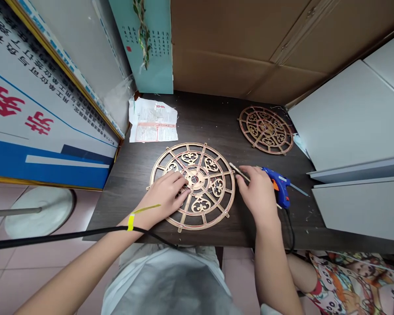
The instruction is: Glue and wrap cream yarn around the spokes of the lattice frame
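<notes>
A round wooden cut-out disc point(197, 175) with openwork hearts lies on the dark table point(216, 127) in front of me. My left hand point(166, 197) rests flat on the disc's left half, fingers stretched toward its hub. My right hand point(258, 192) sits on the table just right of the disc, fingers curled around a thin stick point(237, 170) that pokes out to the upper left. A blue glue gun point(279, 186) lies directly right of that hand, its nozzle pointing right.
A second, darker cut-out disc point(265, 130) lies at the back right. A printed paper sheet point(153, 120) lies at the back left. White panels point(357, 131) crowd the right side, cardboard point(249, 43) the back. A black cable point(52, 238) crosses my left wrist.
</notes>
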The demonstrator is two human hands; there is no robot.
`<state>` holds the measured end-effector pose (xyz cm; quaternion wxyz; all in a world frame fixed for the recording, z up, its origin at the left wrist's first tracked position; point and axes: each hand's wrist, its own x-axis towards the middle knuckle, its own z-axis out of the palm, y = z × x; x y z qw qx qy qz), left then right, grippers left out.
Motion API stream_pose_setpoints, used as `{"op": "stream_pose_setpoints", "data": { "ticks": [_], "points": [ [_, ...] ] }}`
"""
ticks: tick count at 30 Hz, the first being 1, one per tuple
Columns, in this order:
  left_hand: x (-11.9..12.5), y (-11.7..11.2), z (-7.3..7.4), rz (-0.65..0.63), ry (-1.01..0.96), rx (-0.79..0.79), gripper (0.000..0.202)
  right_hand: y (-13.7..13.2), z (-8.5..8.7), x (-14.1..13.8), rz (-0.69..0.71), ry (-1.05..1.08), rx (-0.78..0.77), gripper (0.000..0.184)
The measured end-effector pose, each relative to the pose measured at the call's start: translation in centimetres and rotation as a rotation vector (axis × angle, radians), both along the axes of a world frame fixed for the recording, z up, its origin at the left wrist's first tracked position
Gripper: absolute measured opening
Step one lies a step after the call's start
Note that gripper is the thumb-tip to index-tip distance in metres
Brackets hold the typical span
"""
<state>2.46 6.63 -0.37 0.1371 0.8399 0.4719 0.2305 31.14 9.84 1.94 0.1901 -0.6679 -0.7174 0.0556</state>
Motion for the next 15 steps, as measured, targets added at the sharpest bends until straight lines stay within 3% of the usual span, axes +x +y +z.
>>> {"op": "stream_pose_setpoints", "data": {
  "ticks": [3, 6, 8, 11, 15],
  "points": [
    [0.2, 0.2, -0.1, -0.006, -0.002, 0.017, 0.016, 0.1, 0.8, -1.9, 0.24, 0.114, 0.077, 0.018],
    [0.2, 0.3, -0.3, 0.001, -0.026, 0.038, 0.014, 0.5, 1.7, -4.6, 0.663, 0.222, -0.088, 0.013],
    [0.1, 0.4, -0.4, 0.013, -0.054, 0.048, 0.012, 1.1, 1.8, -6.2, 0.814, 0.22, -0.143, 0.014],
    [-0.2, 0.4, -0.3, 0.026, -0.097, 0.054, 0.008, 2.2, 1.2, -7.7, 0.91, 0.153, -0.161, 0.012],
    [-0.5, 0.4, -0.1, 0.052, -0.127, 0.059, 0.006, 3.1, 0.2, -8.5, 0.898, 0.111, -0.182, 0.01]
  ]
}}
